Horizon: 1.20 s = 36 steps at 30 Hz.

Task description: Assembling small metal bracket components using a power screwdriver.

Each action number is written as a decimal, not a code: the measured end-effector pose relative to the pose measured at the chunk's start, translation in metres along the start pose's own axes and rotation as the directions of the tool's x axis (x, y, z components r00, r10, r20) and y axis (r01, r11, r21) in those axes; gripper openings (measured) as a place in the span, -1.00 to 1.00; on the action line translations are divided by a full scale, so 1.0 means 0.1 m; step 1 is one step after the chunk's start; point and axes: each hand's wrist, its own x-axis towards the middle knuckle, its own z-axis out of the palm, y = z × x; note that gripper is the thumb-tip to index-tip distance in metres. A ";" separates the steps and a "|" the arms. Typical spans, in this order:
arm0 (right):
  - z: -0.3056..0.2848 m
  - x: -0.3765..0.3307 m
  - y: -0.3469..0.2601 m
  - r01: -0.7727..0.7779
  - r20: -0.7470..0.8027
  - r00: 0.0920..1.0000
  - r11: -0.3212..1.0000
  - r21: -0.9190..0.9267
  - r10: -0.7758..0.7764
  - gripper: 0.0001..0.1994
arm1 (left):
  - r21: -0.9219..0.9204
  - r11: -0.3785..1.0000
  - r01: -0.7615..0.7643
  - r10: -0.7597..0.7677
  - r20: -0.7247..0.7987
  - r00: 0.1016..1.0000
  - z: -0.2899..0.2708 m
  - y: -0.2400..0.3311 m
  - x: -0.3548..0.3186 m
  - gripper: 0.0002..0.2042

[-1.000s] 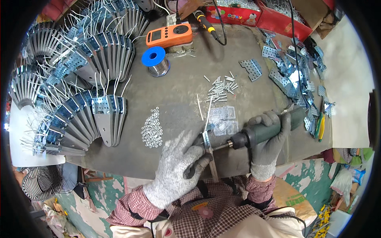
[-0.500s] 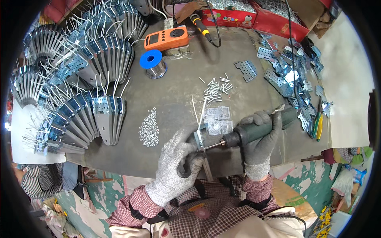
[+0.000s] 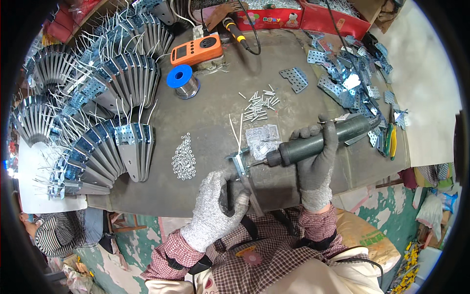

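My left hand (image 3: 215, 208), in a grey knit glove, pinches a long metal strip (image 3: 250, 188) with a blue-silver perforated plate (image 3: 238, 162) at its upper end. Two white wires (image 3: 236, 131) rise from that end. A dark green electric screwdriver (image 3: 320, 142) lies in my gloved right hand (image 3: 316, 166), fingers wrapped round its body. Its bit points left at the plate's side; whether it touches a screw there is too small to tell. Just beyond the plate lie small clear moulded plastic pieces (image 3: 262, 139). Left of it is a pile of nuts (image 3: 184, 158); farther back, a pile of screws (image 3: 259, 105).
Wired metal strips (image 3: 98, 142) stand fanned out along the left. A solder spool (image 3: 183, 81), an orange meter (image 3: 196, 50) and a soldering iron (image 3: 236, 33) sit at the back. Perforated plates (image 3: 350, 83) heap at right, near pliers (image 3: 391, 141). Red boxes (image 3: 271, 18) line the far edge.
The held strip has tilted, its upper end moving up and left. The screwdriver has moved slightly up with its bit. My head view has shifted a little. Both hands keep their hold.
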 end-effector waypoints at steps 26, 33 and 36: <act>-0.05 0.06 0.05 -0.149 0.112 0.987 0.916 0.373 0.115 -0.62 | -0.063 0.908 -0.415 0.390 -0.240 0.889 0.04 -0.25 0.23 -0.25; -0.04 0.06 0.07 -0.162 0.109 0.986 0.910 0.381 0.130 -0.64 | -0.025 0.903 -0.428 0.408 -0.262 0.875 0.08 -0.25 0.21 -0.22; -0.07 0.08 0.06 -0.161 0.095 0.986 0.918 0.363 0.135 -0.65 | -0.078 0.915 -0.395 0.372 -0.209 0.904 0.00 -0.19 0.22 -0.19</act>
